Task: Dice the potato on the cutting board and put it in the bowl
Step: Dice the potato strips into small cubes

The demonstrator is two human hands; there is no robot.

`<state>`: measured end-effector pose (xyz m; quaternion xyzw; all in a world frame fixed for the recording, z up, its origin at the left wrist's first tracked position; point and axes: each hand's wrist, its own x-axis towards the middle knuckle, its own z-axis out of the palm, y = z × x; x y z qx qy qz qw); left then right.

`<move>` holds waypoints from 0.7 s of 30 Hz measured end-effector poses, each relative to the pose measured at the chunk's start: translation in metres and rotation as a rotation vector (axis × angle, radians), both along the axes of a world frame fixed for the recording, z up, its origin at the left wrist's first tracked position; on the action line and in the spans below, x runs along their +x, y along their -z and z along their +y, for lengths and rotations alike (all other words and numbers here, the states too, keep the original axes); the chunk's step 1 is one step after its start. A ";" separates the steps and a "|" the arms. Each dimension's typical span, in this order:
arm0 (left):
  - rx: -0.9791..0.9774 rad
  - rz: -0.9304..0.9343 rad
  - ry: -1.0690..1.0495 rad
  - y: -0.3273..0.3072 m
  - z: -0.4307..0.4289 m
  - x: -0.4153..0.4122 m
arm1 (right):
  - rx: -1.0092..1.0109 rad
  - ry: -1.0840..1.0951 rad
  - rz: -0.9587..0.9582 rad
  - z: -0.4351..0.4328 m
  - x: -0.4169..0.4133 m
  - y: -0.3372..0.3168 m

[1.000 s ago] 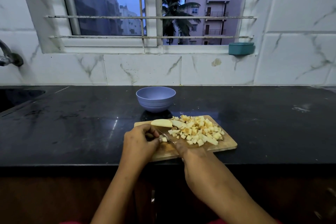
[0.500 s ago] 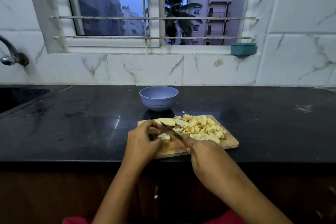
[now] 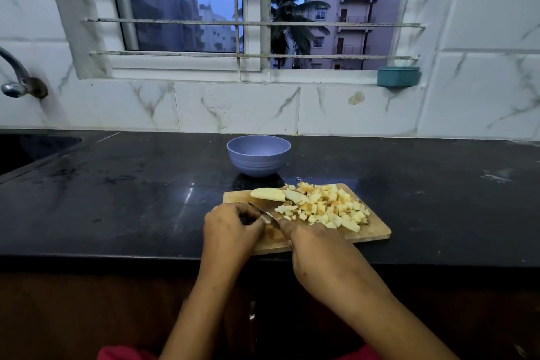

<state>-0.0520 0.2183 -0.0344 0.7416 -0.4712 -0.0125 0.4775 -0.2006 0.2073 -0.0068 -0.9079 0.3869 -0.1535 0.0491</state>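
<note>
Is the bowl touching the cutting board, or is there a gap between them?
Apart. The head view shows a strip of dark counter between the bowl and the far edge of the board.

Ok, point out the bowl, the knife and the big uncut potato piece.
bowl (image 3: 258, 166): head view, on its outer wall.
knife (image 3: 265, 212): head view, on the bare blade.
potato piece (image 3: 267, 194): head view, on its pale middle.
</note>
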 end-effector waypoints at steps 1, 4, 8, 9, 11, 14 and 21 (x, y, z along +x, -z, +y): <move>0.004 0.006 -0.008 0.000 -0.001 0.000 | 0.011 0.007 0.008 0.001 -0.001 0.000; 0.017 0.011 -0.041 0.002 -0.002 0.000 | 0.010 0.040 0.078 0.010 -0.007 0.000; 0.031 0.010 -0.048 0.001 -0.004 -0.002 | -0.039 0.092 0.228 0.020 -0.008 0.003; 0.036 0.001 -0.049 0.001 -0.004 -0.003 | -0.055 0.108 0.243 0.020 -0.007 0.005; 0.050 -0.014 -0.048 0.001 -0.006 -0.003 | -0.076 0.150 0.244 0.017 -0.008 0.009; 0.093 -0.041 -0.033 -0.002 -0.006 -0.002 | -0.074 0.211 0.213 0.013 -0.017 0.012; 0.270 -0.230 -0.072 -0.015 -0.019 -0.014 | -0.054 0.322 0.041 -0.004 -0.045 0.012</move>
